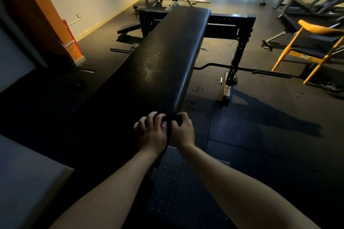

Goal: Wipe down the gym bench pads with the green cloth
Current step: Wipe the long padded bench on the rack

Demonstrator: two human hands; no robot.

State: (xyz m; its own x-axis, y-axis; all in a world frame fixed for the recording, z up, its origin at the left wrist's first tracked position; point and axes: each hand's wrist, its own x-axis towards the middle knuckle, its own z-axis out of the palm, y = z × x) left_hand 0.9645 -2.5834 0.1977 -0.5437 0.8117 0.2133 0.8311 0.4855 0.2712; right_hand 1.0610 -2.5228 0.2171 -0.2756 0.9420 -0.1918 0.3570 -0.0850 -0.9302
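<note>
**Arms forward, wrists close together**

Both bare forearms are reaching forward and converging; the left hand (151, 133) is lying knuckles-up on the bench (158, 65), fingers bent, its grasp too dark to tell; the right hand (183, 129) is sitting just beside it, fingers curling over the bench's side edge.

The left hand (151, 132) lies on the bench pad's (163, 61) near end, the right hand (183, 130) at its near right corner. Right of the pad, a barbell (242, 68) lies on the floor and a chair (307, 46) stands farther right. A rack (232, 24) stands behind the pad.
</note>
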